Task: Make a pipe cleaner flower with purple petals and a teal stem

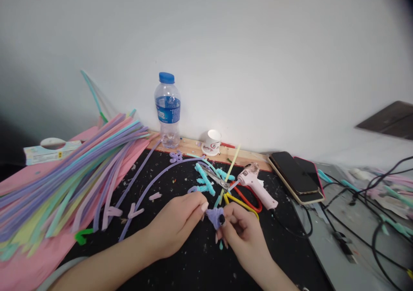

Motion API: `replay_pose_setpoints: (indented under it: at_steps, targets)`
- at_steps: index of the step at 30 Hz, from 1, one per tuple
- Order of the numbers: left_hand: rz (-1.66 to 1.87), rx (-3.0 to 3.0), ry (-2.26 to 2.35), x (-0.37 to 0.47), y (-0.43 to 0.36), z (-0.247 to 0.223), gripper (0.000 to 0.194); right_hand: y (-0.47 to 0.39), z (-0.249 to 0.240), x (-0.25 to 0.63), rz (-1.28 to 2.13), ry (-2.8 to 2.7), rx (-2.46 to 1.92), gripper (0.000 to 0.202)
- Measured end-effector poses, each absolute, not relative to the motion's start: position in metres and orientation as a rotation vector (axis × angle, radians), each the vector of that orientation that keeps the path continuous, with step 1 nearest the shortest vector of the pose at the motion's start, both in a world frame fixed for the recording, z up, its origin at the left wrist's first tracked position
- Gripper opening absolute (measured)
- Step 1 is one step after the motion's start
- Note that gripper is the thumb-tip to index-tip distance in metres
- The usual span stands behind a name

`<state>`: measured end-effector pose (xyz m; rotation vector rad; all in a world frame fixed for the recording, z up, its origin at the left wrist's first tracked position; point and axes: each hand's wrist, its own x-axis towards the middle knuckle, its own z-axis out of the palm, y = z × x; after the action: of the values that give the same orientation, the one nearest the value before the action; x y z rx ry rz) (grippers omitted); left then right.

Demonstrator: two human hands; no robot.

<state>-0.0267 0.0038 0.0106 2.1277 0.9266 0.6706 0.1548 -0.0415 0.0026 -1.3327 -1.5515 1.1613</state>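
At the far left, a white-and-blue card label rests on a pink sheet. A large bundle of fuzzy stems in purple, pink, yellow, green and turquoise lies across the sheet, its far end close to the wall. A bent green stem lies near the bundle's near end; to its right, long purple stems curve over the black mat.

A capped clear bottle with a blue label stands upright at the far edge. The left hand is at near centre, thumb and finger pinched together on the left edge of a small fuzzy purple piece. This piece is held above the mat between the two hands. Just beyond it lie turquoise coiled pieces and open-bladed scissors; farther back is a white paper cup.

The right hand has its fingers clamped on the piece's right side, beside a round black part. Farther right, a pink glue gun lies on the mat. A dark-screened phone follows, then tangled black cables on a grey surface.
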Motion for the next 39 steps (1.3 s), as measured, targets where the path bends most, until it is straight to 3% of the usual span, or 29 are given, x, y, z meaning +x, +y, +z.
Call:
replay_pose_setpoints:
  at_steps: [5,15,28,39]
  targets:
    - [0.680,2.305,0.857,-0.028,0.004,0.008,0.010,-0.042,0.002,0.155,1.168,-1.567,-1.324,0.015]
    - [0.701,2.575,0.861,-0.027,0.002,-0.007,0.024,-0.043,0.005,0.153,1.127,-1.619,-1.358,0.015]
    - [0.527,1.855,0.829,-0.025,0.001,0.017,0.037,-0.043,0.006,0.154,1.158,-1.647,-1.337,0.014]
    - [0.550,1.832,0.808,-0.025,0.002,0.018,0.032,-0.043,0.005,0.155,1.174,-1.622,-1.347,0.016]
